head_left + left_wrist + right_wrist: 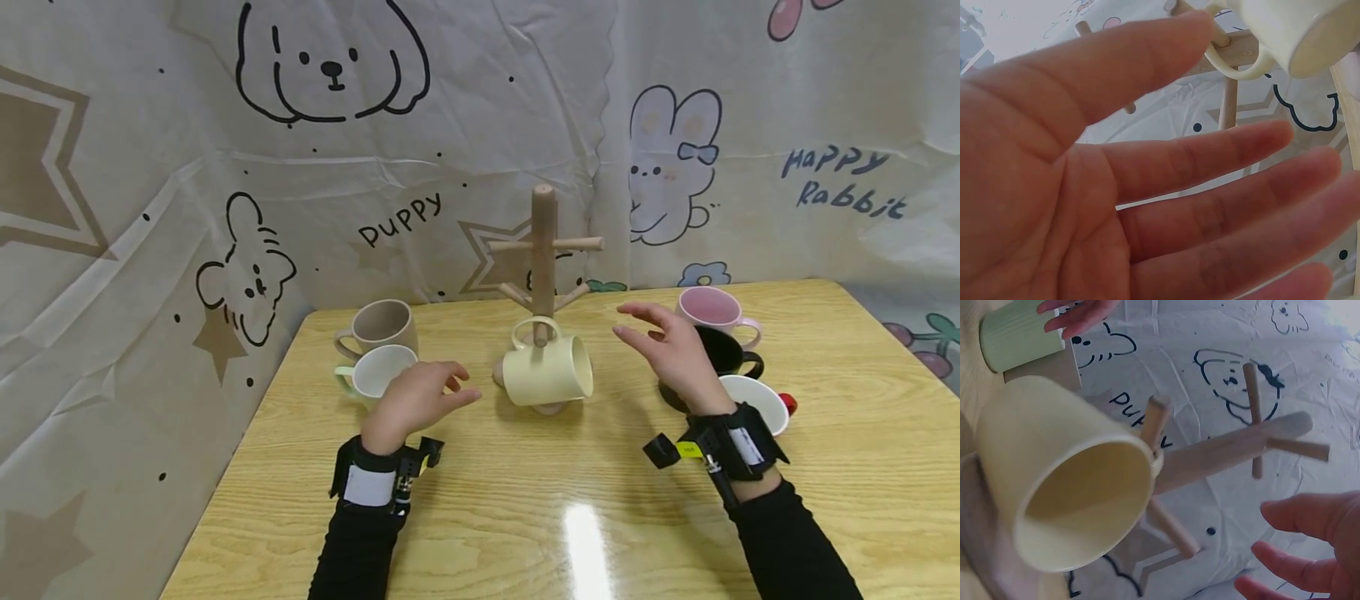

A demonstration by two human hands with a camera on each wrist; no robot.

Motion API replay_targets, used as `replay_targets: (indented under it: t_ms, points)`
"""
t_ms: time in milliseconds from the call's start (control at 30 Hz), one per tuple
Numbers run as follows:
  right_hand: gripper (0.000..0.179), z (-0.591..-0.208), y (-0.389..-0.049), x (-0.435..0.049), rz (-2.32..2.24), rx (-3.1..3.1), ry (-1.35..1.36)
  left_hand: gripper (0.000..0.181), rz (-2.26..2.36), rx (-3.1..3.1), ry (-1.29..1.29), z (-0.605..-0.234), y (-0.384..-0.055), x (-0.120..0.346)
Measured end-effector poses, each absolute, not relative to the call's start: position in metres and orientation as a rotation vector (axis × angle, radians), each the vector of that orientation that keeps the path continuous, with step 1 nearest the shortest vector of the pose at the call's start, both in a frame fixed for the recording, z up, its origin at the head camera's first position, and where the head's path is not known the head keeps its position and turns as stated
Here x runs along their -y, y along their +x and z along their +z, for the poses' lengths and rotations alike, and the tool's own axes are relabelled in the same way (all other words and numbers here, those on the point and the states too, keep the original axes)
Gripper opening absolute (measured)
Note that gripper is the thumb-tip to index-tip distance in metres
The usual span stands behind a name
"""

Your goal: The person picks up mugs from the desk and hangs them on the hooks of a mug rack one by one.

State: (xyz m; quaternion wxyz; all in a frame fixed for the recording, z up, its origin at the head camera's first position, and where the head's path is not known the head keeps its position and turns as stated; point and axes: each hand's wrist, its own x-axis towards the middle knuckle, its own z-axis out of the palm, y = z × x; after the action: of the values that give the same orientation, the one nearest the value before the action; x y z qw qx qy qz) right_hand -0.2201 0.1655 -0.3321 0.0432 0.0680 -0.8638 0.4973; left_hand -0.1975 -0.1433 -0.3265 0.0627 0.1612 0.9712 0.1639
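A pale yellow mug (546, 372) hangs by its handle from a low front peg of the wooden mug tree (543, 250), lying sideways with its mouth to the right. My left hand (423, 398) hovers left of it, beside the light green mug (381, 372), with nothing in its grasp. In the left wrist view its fingers (1210, 219) are extended and spread. On the other side, my right hand (670, 350) is held in the air, holding nothing, its fingers loosely bent. The right wrist view has the yellow mug (1054, 444) large, mouth facing the camera.
A taupe mug (386, 327) stands behind the green one at left. On the right a pink mug (711, 308), a black mug (722, 350) and a white mug with a red handle (756, 403) form a row. A printed cloth (487, 125) hangs behind the wooden table (495, 517).
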Motion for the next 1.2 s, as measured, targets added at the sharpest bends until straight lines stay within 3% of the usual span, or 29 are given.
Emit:
replay_targets:
  t_ms: [233,467,600,800,1200]
  points:
    - [0.045,-0.259,-0.238,-0.155,1.486,2.454,0.340,0.040,0.475,-2.928,0.455,-0.326,-0.199,0.144]
    - [0.054,-0.206,-0.288,-0.138,1.325,2.573,0.813,0.039,0.473,-2.925,0.467,-0.327,-0.200,0.144]
    - [0.057,-0.198,-0.311,-0.130,1.396,2.742,0.994,0.040,0.473,-2.925,0.472,-0.328,-0.200,0.143]
    - [0.045,-0.201,-0.333,-0.121,1.663,2.747,1.164,0.038,0.473,-2.918,0.458,-0.329,-0.199,0.142]
    - [0.024,-0.213,-0.347,-0.122,1.904,2.526,1.333,0.037,0.463,-2.913,0.456,-0.331,-0.200,0.141]
